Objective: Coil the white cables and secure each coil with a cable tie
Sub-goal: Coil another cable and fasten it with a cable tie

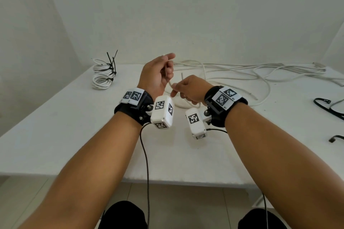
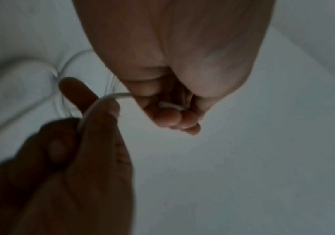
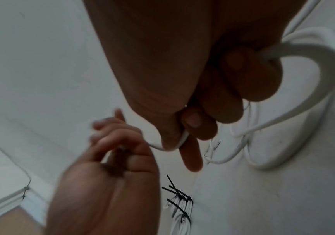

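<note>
Both hands are raised above the white table [image 1: 74,135] with a thin white cable [image 1: 170,84] strung between them. My left hand [image 1: 167,69] grips one stretch of it in curled fingers; the cable [image 2: 170,106] shows inside that fist. My right hand [image 1: 178,91] pinches the cable [image 3: 182,139] between thumb and forefinger and also holds a loop [image 3: 323,71] in its other fingers. A free cable end [image 1: 182,76] sticks up between the hands. Two finished coils [image 1: 103,74] bound with black cable ties [image 1: 112,65] lie at the back left.
Loose white cables [image 1: 242,72] sprawl across the back and right of the table. Black cable ties [image 1: 323,102] lie near the right edge, another [image 1: 335,138] nearer me. A wall stands close behind the table, and the table's front edge is just below my forearms.
</note>
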A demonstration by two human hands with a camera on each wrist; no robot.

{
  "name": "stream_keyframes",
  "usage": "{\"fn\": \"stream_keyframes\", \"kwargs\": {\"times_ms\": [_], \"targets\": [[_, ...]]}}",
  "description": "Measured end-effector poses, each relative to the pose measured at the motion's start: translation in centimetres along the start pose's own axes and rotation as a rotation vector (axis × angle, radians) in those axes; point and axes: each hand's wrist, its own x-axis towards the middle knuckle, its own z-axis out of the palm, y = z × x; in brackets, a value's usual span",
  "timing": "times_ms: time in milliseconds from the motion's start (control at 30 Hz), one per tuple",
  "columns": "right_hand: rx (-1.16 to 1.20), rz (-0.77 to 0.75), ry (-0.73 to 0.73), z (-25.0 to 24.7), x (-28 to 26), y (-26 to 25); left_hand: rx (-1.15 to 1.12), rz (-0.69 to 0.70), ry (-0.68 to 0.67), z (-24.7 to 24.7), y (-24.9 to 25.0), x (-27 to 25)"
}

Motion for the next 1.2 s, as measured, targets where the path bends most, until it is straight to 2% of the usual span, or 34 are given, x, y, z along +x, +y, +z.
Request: {"fn": "stream_keyframes", "kwargs": {"times_ms": [100,167,200,267,333,433,567,633,733,800,1033,1200], "targets": [[-0.166,-0.063,-0.04,0.2,-0.6,-0.4,0.125,0.074,0.126,-1.3,-1.9,-0.1],[-0.301,-0.095,-0.081,0.3,-0.8,-0.5,0.236,0.11,0.118,-1.9,-2.9,-0.2],[-0.357,-0.108,-0.104,0.5,-0.9,-0.5,0.373,0.148,0.098,-2.2,-3.1,-0.1],[-0.437,-0.144,-0.103,0.2,-1.0,-0.6,0.776,0.213,-0.008,-2.6,-3.0,-0.2],[-0.424,-0.182,-0.03,-0.5,-0.9,-0.7,1.111,0.178,-0.146,-2.6,-2.6,-0.5],[-0.286,-0.194,0.131,-1.8,-0.4,-0.3,1.195,-0.012,-0.281,-2.4,-2.1,-0.7],[-0.145,-0.226,0.242,-2.2,0.6,-0.1,0.759,-0.185,-0.253,-2.8,-1.8,-0.6],[-0.082,-0.257,0.235,-2.5,1.2,-0.5,0.608,-0.217,-0.248,-3.2,-1.4,-0.6],[-0.057,-0.32,0.19,-3.0,2.7,-1.9,0.408,-0.253,-0.315,-4.2,-0.6,-0.6],[-0.035,-0.338,0.17,-3.4,4.1,-2.8,0.242,-0.236,-0.317,-4.8,0.0,-0.6],[-0.111,-0.368,0.094,-1.9,8.2,-6.0,-0.218,-0.134,-0.147,-5.7,0.8,0.1],[-0.22,-0.431,0.105,-1.5,9.9,-9.0,-0.383,-0.072,-0.098,-6.7,1.2,0.6]]}}
